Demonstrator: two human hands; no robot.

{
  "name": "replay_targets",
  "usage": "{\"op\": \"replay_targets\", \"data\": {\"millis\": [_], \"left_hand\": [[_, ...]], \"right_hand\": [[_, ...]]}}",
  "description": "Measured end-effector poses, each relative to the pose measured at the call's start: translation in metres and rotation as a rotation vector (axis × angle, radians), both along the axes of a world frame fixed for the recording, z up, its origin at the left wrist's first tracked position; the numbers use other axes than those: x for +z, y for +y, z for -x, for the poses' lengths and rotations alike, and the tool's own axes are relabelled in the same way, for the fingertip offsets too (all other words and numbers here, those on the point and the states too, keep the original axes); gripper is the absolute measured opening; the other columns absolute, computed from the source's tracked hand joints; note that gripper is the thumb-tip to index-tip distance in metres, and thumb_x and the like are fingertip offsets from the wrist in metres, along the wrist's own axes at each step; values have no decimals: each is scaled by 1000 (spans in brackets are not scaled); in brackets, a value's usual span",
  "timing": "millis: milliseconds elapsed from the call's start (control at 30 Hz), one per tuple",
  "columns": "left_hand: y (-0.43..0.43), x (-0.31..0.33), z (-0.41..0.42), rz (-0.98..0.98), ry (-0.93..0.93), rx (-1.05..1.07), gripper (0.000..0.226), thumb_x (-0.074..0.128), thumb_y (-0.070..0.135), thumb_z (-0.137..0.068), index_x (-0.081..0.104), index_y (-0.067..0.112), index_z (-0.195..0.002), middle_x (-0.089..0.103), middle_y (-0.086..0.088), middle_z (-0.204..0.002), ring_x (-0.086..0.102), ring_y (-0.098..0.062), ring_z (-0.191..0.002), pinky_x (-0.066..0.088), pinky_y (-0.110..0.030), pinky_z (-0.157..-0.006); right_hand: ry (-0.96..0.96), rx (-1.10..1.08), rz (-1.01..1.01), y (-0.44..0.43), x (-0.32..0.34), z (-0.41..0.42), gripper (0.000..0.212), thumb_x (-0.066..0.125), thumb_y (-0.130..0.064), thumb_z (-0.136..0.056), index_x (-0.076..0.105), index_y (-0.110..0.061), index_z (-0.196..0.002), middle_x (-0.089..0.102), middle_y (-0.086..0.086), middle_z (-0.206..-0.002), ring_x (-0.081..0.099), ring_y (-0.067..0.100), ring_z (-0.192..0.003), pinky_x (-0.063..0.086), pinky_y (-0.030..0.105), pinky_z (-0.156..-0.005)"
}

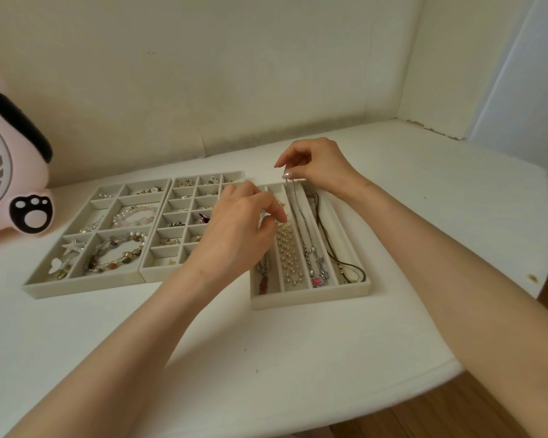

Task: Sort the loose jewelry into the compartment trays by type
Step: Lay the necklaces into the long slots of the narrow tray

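Note:
Three beige compartment trays lie side by side on the white table. The right tray (310, 294) has long slots with necklaces: a pearl necklace (290, 248), a silver chain necklace (312, 248) and a dark cord necklace (331, 248). My right hand (320, 165) pinches the top end of the silver chain above the tray's far end. My left hand (234, 229) hovers over the left slots and pinches a small silver piece near the pearls. The middle tray (159, 275) holds earrings in small cells. The left tray (76, 287) holds bracelets and hair clips.
A pink fan with a paw print (13, 191) stands at the far left of the table. The wall runs behind the trays. The table's right edge (544, 248) drops to a wooden floor.

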State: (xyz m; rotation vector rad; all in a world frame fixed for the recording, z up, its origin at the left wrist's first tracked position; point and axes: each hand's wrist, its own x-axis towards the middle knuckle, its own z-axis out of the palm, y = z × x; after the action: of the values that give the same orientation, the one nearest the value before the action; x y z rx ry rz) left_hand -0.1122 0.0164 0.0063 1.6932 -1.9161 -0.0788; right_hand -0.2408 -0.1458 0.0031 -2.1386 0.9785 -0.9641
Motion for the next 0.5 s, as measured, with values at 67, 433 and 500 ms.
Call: {"op": "replay_targets", "data": {"millis": [67, 433, 500], "left_hand": [[0, 0, 0, -6, -4, -7, 23, 48, 10, -91, 67, 22, -95, 49, 4, -99, 36, -11, -98, 24, -21, -78], [7, 1, 12, -128, -164, -326, 60, 39, -17, -70, 73, 29, -89, 42, 8, -101, 31, -13, -97, 28, -32, -91], [7, 0, 13, -148, -189, -342, 59, 40, -16, -71, 73, 30, -90, 41, 10, -101, 29, -11, -95, 29, -31, -90]], "right_hand": [[-9, 4, -3, 0, 1, 0, 23, 71, 4, -74, 72, -16, -86, 67, 2, -77, 62, 11, -76, 52, 25, -80], [-43, 12, 5, 7, 6, 0, 21, 71, 4, -74, 72, -11, -89, 66, 4, -77, 60, 11, -76, 52, 29, -82], [-41, 14, 20, 7, 7, -1, 20, 71, 3, -74, 72, -11, -89, 65, 1, -76, 60, 11, -76, 52, 27, -82]]}}
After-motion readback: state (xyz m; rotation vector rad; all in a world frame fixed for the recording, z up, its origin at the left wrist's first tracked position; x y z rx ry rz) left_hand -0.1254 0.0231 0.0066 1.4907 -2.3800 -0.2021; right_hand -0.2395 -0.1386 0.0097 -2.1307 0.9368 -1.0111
